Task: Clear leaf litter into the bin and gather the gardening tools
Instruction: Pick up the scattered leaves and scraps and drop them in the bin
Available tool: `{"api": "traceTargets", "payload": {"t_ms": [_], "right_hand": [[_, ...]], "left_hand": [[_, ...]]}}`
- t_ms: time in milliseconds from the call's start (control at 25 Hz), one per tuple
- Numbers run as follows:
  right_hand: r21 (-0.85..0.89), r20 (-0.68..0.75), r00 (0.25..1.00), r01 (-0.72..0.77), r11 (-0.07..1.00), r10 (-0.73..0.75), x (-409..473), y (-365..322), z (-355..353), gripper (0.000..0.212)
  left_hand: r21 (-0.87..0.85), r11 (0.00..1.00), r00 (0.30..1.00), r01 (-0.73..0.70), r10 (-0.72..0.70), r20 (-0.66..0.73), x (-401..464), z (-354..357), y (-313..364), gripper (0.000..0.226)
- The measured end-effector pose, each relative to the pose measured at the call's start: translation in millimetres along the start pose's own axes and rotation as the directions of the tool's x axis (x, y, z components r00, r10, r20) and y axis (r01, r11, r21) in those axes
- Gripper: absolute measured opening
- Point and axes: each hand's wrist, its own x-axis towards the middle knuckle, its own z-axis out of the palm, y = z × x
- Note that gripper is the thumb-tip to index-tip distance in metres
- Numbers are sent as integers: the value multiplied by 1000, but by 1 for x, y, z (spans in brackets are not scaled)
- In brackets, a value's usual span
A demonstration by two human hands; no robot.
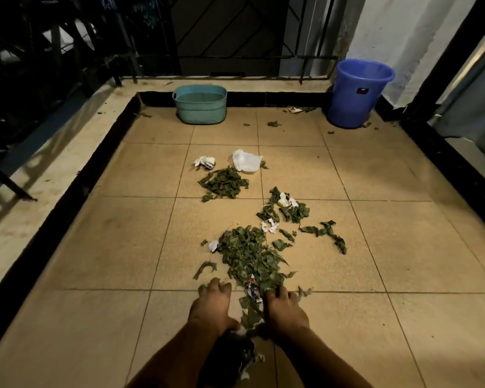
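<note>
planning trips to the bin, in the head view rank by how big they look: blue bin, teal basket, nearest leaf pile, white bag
1. nearest leaf pile, though closeness inflates it
2. blue bin
3. teal basket
4. white bag
</note>
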Motion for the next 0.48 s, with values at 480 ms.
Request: {"api": "traceTargets", "payload": {"t_ms": [480], "right_hand": [[-13,-59,993,103,995,-104,-36,-6,-14,119]], "left_hand": [[272,673,726,-688,646,237,-44,-5,-84,109]]}}
